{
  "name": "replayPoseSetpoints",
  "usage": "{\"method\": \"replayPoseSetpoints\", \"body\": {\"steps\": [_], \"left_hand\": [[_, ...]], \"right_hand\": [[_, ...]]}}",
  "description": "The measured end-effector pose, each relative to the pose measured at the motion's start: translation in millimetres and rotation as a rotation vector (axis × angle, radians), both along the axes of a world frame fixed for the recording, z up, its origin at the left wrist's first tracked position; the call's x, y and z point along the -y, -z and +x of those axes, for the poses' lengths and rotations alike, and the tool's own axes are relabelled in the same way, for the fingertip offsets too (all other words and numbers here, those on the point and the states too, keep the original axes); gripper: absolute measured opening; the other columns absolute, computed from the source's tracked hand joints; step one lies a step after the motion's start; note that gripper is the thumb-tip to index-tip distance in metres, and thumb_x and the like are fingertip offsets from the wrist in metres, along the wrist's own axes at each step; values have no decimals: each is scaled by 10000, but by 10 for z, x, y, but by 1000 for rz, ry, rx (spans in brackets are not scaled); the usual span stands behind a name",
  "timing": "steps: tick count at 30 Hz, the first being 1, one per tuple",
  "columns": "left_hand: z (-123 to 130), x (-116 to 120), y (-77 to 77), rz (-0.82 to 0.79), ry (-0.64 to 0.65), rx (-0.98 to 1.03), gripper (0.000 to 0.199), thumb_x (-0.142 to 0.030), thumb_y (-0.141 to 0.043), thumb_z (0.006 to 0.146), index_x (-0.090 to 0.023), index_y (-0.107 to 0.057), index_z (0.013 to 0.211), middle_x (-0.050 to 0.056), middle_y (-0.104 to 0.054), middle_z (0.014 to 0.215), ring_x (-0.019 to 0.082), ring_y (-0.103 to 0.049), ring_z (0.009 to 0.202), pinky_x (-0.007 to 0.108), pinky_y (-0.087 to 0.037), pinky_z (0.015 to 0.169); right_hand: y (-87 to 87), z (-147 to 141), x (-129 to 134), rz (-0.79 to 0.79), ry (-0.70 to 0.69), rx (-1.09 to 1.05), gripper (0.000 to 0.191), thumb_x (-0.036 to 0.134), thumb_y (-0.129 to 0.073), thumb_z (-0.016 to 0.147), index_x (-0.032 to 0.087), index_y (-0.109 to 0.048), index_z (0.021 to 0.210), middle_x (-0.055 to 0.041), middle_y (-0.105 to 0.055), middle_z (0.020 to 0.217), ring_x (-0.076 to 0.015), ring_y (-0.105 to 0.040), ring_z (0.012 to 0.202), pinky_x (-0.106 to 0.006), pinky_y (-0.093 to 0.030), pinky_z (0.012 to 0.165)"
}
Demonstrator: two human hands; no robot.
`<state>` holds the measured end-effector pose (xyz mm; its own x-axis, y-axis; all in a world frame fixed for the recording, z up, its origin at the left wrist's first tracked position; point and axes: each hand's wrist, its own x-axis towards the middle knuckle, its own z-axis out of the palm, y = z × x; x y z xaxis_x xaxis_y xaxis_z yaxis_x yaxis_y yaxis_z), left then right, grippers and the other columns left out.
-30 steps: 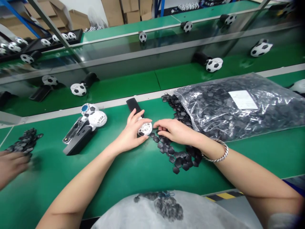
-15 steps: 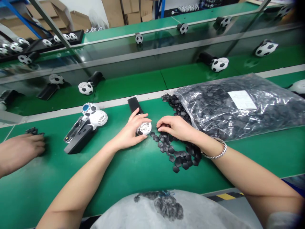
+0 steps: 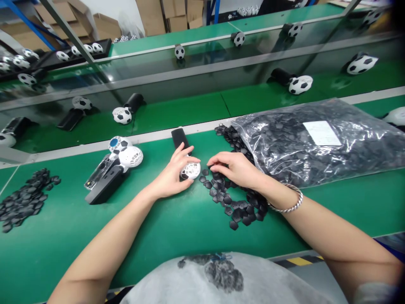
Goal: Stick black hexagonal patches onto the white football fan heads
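Note:
My left hand [image 3: 174,172] is curled round a white soccer-ball-patterned shell [image 3: 190,170], thumb in front and fingers over the top. A black handle [image 3: 179,139] extends from behind that hand, apparently joined to the shell. My right hand [image 3: 234,166], fingertips pinched, is at the edge of a pile of loose black pentagon pieces [image 3: 236,207]. A dark piece shows at its fingertips, partly hidden. To the left lie two more ball-headed units, one with a white ball [image 3: 131,157] and black body, the other with an open handle and blue disc.
A clear plastic bag [image 3: 357,139] full of black pieces lies at the right, spilling at its mouth. Another heap of black pieces [image 3: 27,197] is at the far left. Beyond the metal rail, a green conveyor [image 3: 196,107] carries ball-headed units [image 3: 300,85]; cardboard boxes [image 3: 152,17] stand behind.
Another person's hand has left the left-hand heap, uncovering it. Units on the near belt have shifted right, those on the far one left. My hands have barely moved.

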<state>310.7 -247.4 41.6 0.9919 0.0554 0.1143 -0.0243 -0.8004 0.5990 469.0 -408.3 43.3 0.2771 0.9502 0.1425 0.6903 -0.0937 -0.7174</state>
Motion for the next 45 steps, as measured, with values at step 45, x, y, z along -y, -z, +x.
{"method": "replayPoseSetpoints", "body": {"steps": [45], "left_hand": [[15,-35,89,-104,-307,57,521,-293,-704,644,-221,-514,1124,69,-361,1113,251,-407,1142,443,-315,1034]], "right_hand": [[75,-118,-155,-248,-71,190,109,170,-583,792,173,-650,879,-52,-588,881,-143,-544,747,-252,-406,680]]}}
